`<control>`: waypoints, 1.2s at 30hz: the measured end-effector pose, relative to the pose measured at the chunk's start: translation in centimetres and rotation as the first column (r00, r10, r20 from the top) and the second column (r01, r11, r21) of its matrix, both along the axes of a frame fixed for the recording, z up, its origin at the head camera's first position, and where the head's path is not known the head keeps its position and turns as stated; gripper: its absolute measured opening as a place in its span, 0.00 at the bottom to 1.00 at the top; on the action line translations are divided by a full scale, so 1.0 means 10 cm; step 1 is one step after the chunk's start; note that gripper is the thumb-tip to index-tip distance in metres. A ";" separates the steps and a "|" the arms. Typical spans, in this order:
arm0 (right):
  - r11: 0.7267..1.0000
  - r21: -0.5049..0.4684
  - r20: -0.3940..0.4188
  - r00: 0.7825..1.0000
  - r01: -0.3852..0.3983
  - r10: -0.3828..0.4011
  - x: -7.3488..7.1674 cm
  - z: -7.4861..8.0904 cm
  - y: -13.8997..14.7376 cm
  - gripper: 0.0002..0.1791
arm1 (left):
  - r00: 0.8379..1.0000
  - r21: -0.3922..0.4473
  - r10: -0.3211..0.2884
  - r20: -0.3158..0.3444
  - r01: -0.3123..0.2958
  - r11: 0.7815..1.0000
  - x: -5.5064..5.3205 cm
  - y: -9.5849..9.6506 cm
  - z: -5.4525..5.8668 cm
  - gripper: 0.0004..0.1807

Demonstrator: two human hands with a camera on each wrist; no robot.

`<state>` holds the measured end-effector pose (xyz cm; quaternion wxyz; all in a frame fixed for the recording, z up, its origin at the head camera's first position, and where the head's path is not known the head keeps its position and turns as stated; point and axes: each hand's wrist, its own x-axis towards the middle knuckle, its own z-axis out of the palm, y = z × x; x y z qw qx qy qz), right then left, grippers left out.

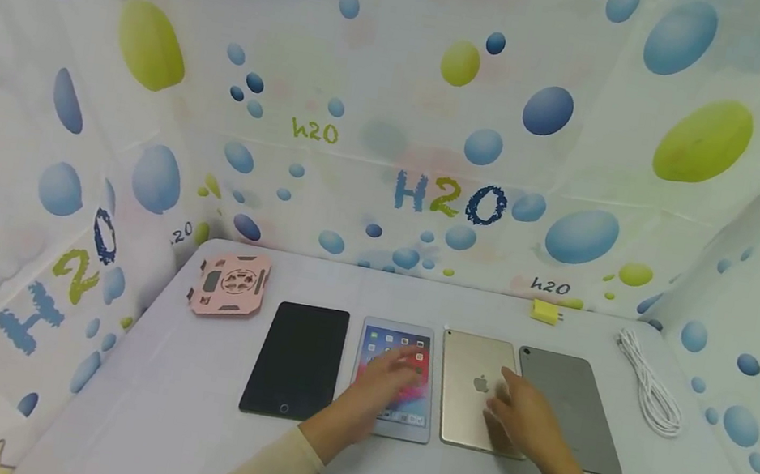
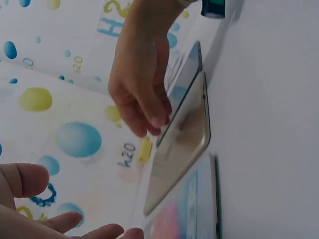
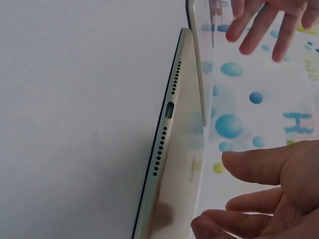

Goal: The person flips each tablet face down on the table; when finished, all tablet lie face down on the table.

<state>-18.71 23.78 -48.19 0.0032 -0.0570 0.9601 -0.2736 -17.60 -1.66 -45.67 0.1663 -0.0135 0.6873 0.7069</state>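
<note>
Four tablets would be a count, so I name each: a black-screened tablet (image 1: 295,359), a white tablet (image 1: 406,431) with its lit home screen up, a gold tablet (image 1: 464,413) lying back up, and a grey tablet (image 1: 583,407) also back up. Over the white tablet hovers my left hand (image 1: 378,384), fingers spread and holding nothing. My right hand (image 1: 526,414) hangs above the gold tablet near the grey one, its fingers loosely bent around nothing. In the right wrist view the gold tablet's port edge (image 3: 169,110) faces the camera.
A pink case-like block (image 1: 230,286) lies at the back left of the white table (image 1: 161,417). At the back right are a yellow plug adapter (image 1: 546,312) and a coiled white cable (image 1: 652,388). A patterned curtain (image 1: 391,67) rises behind and beside the table.
</note>
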 end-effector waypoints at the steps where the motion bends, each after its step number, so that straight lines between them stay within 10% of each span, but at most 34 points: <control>1: 1.000 -0.016 0.002 1.000 -0.005 0.005 -0.01 0.01 -0.01 0.34 | 1.000 -0.007 0.009 -0.002 -0.009 1.000 0.01 -0.08 0.01 0.32; 12: 0.969 -0.238 0.045 0.996 -0.058 0.071 -0.11 0.09 -0.22 0.33 | 0.989 -0.086 0.136 -0.062 -0.141 0.986 0.12 -0.65 -0.07 0.32; 27: 0.719 -0.694 0.236 0.957 0.042 0.171 -0.22 -0.01 -0.65 0.35 | 0.999 -0.129 0.039 -0.020 -0.041 0.991 0.19 -0.76 -0.22 0.43; 36: 0.718 -0.692 0.267 0.951 0.076 0.156 -0.24 0.01 -0.69 0.36 | 1.000 -0.126 -0.005 -0.023 0.002 0.992 0.17 -0.75 -0.23 0.43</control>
